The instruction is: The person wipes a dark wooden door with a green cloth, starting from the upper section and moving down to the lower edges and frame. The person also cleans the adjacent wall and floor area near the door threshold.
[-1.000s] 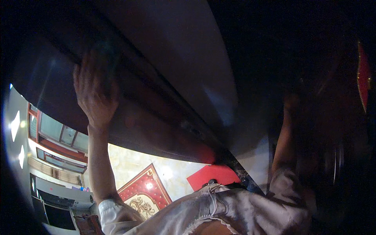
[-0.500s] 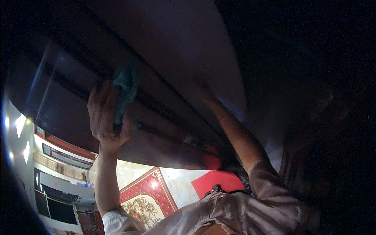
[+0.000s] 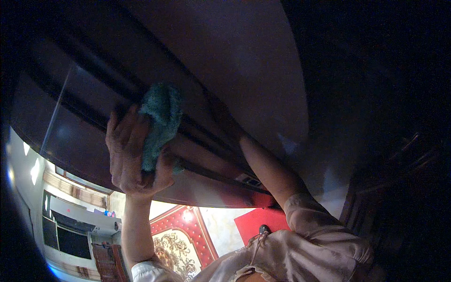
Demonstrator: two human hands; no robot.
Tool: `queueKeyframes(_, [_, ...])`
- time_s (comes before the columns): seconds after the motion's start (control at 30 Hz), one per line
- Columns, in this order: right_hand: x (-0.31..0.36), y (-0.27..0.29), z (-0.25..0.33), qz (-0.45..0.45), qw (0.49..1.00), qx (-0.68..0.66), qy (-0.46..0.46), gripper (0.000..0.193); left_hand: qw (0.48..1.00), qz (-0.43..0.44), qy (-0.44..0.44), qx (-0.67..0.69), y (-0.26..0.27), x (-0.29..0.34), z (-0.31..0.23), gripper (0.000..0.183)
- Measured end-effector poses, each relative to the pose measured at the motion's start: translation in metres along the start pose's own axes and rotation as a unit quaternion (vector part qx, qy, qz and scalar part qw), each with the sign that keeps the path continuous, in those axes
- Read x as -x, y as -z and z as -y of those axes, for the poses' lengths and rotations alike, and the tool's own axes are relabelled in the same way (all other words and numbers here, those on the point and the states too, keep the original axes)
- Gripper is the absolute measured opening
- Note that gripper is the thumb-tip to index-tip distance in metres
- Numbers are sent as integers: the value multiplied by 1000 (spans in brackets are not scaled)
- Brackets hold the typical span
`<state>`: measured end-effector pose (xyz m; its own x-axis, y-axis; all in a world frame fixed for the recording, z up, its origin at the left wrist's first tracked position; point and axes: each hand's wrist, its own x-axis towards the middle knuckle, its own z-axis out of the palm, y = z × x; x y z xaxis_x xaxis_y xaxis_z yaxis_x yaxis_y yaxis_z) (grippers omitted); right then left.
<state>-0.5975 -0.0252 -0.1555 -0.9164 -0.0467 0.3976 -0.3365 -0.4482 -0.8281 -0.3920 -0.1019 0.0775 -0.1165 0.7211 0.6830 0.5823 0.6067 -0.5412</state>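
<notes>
My left hand [image 3: 128, 152] grips a fluffy teal cloth [image 3: 162, 123], with its fingers bent round the left side of the bundle. The cloth lies against a large dark glossy panel [image 3: 89, 101] with long grooves running across it. To the right, my right arm reaches up to a seam between this panel and a second smooth dark panel [image 3: 253, 61]. My right hand [image 3: 221, 112] is at that seam, deep in shadow, and its fingers are too dark to make out.
A red mat [image 3: 260, 223] lies on the pale floor below, beside a red-bordered patterned rug [image 3: 206, 235]. At lower left stand a grey unit with dark openings [image 3: 70, 237] and a brown wooden piece [image 3: 108, 258]. The right side is very dark.
The cloth and my left hand have shifted slightly right and down across the panel. My right hand has moved left, from the smooth panel to the seam. The view has shifted a little.
</notes>
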Motion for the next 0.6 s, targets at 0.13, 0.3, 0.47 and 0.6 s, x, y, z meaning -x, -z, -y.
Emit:
queueKeyframes(0.13, [-14, 2, -1, 4, 1000, 7, -3, 64, 1000, -4, -13, 25, 1, -7, 2, 37])
queueKeyframes(0.3, [-12, -5, -1, 10, 996, 81, 32, 65, 999, -8, -16, 41, 6, -4, 3, 36])
queueKeyframes(0.47, [-19, 5, -3, 15, 998, 46, 48, 60, 999, -4, -27, 20, 2, -8, 2, 38])
queueKeyframes(0.6, [2, 10, -6, 5, 998, 58, 23, 60, 995, 43, -30, -85, -2, -3, 5, 38])
